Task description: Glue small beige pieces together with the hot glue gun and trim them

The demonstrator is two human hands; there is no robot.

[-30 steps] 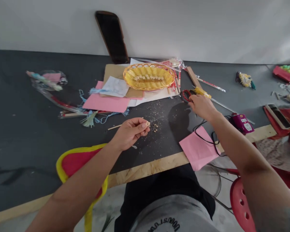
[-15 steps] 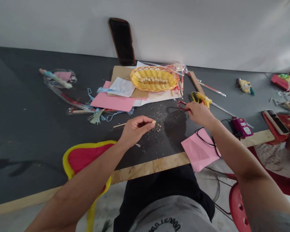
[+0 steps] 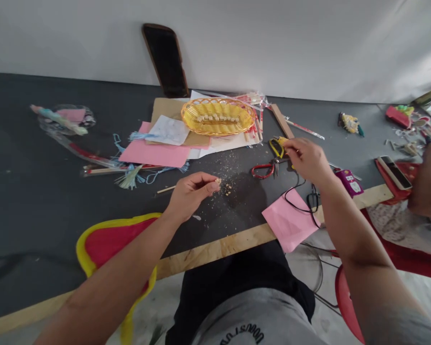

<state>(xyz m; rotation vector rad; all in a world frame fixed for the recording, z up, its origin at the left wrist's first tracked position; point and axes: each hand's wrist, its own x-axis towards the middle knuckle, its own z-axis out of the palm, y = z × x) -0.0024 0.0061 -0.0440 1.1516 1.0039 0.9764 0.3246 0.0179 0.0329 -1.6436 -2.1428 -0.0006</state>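
One small pale piece (image 3: 218, 181) is in the left hand (image 3: 192, 194), thumb and fingertips pinched on it, just above the table (image 3: 39, 191). Right hand (image 3: 306, 158): fingers curled at the yellow glue gun (image 3: 281, 140); hand blocks most of it, can't tell if the grip is full. Red-and-yellow-handled cutters (image 3: 261, 171) lie just beside that hand. Pale crumbs (image 3: 228, 189) next to the left fingertips, thin wooden stick (image 3: 165, 189) on that hand's other side. Black cable (image 3: 298, 206) runs over a pink sheet (image 3: 289, 225) overhanging the near edge; purple box (image 3: 349, 183) right of it. Farther out: yellow basket (image 3: 215, 128) on papers, row of pale pieces inside. Phone (image 3: 165, 62) leans on the wall behind.
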